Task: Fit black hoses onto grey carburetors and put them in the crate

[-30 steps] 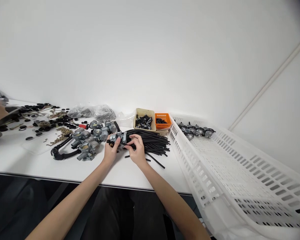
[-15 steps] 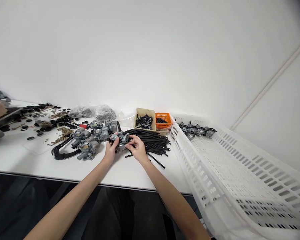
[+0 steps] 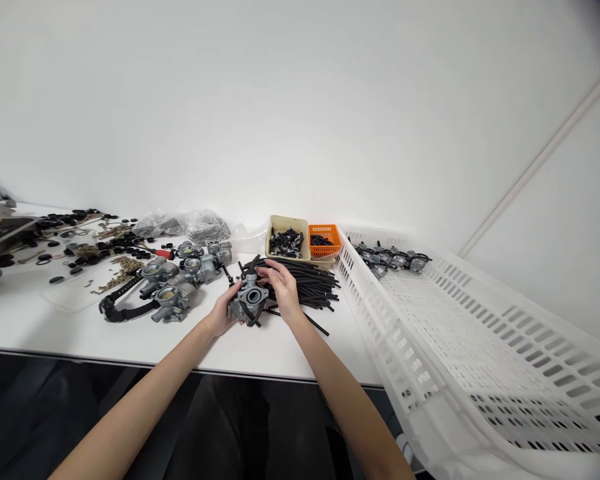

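Lower centre: carburetor (image 3: 250,301) now turned, bore facing me. Of my hands, left hand (image 3: 222,316) wraps it; right hand (image 3: 286,291) half-open beside top hose (image 3: 253,264), grip unclear.

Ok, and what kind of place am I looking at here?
Probably a small-parts assembly workbench: metal carburetor-like bodies, a heap of black rubber hoses and a white slatted crate holding similar units.

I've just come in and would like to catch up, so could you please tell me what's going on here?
The person's left hand holds a metal carburetor-like part, while the right hand is at its upper side; its exact grip is unclear. Black tubes lie just behind. Similar metal parts sit to the left, and more are in the white crate.
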Motion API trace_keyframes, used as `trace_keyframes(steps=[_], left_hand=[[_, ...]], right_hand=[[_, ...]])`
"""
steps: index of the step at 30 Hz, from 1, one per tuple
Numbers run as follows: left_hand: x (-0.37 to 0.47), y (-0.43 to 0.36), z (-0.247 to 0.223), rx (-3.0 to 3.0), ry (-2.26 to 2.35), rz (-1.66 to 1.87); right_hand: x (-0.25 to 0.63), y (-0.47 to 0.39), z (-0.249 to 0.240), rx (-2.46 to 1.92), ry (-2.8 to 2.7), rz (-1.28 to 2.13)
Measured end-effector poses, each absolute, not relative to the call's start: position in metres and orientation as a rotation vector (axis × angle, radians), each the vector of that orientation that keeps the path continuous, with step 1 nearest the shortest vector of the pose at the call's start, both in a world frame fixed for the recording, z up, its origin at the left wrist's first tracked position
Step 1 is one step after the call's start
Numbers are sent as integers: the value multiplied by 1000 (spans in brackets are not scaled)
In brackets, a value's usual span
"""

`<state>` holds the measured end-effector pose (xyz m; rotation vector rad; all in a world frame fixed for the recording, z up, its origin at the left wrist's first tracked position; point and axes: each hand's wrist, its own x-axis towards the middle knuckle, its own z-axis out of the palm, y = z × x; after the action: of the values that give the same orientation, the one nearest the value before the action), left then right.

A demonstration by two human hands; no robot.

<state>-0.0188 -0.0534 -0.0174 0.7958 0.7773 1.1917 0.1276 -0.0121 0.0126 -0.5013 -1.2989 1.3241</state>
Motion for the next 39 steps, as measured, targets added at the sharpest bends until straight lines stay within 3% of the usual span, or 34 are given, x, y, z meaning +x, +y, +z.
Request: trace_keyframes(steps=[7, 39], left_hand=[[-21, -53, -18, 868, 748, 1033], [-18, -56, -11, 890, 786, 1001]], right_hand=[[132, -9, 12, -462, -1295, 1600], [135, -14, 18, -602, -1353, 1427]])
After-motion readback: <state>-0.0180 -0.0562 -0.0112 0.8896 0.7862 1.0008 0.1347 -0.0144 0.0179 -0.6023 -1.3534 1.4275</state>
